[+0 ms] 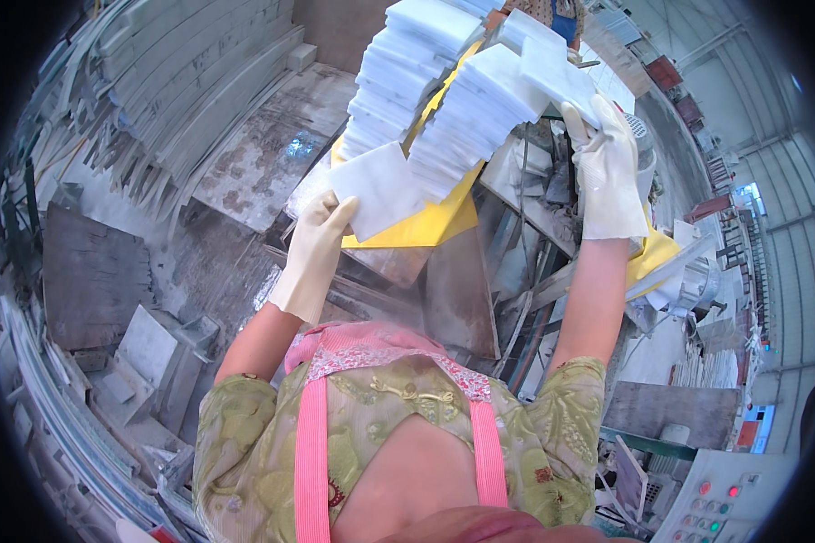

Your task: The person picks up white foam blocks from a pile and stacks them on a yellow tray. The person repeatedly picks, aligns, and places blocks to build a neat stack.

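My left hand (315,242), in a cream rubber glove, pinches the lower left corner of a square white stone tile (382,190). That tile is tilted in front of two tall stacks, the left stack (394,77) and the right stack (466,113), both of similar white tiles. My right hand (609,167), gloved alike, has its thumb and fingers on the near edge of another white tile (557,80), which juts out beside the top of the right stack. Yellow sheeting (435,220) lies under and between the stacks.
Long stone slabs (190,77) lean in rows at the upper left. A brown board (460,285) stands below the stacks. A motor (697,285) sits to the right, and a control panel (720,498) with coloured buttons at the lower right. Another person (561,18) is partly visible beyond the stacks.
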